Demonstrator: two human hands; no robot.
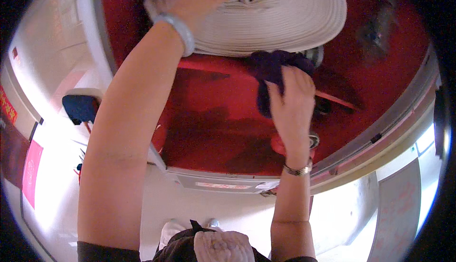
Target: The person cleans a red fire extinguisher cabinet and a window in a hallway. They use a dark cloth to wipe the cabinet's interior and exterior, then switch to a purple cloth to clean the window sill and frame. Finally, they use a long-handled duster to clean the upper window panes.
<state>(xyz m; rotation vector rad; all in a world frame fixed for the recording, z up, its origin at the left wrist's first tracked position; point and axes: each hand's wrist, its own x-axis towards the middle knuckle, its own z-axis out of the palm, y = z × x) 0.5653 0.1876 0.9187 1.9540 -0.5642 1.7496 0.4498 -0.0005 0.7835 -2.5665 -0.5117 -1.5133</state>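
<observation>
A thick roll of white fire hose [278,20] sits high in a red-walled cabinet [213,148]. My left hand [210,2] is over the left part of the roll, blurred, its fingertips cut off by the top of the view; whether it grips the hose I cannot tell. Just below the roll, my right hand [294,94] holds a bunched dark purple cloth [267,62] against its underside. Part of a metal coupling [315,55] shows behind the cloth. A thin red bar [338,100] passes behind my right hand.
Lower in the cabinet, a red fitting [278,143] with a metal ring [314,141] is partly hidden by my right wrist. The cabinet's pale bottom edge [221,182] bears a label. A dark blue object [80,107] stands left of my left arm. Pale floor [213,205] lies below.
</observation>
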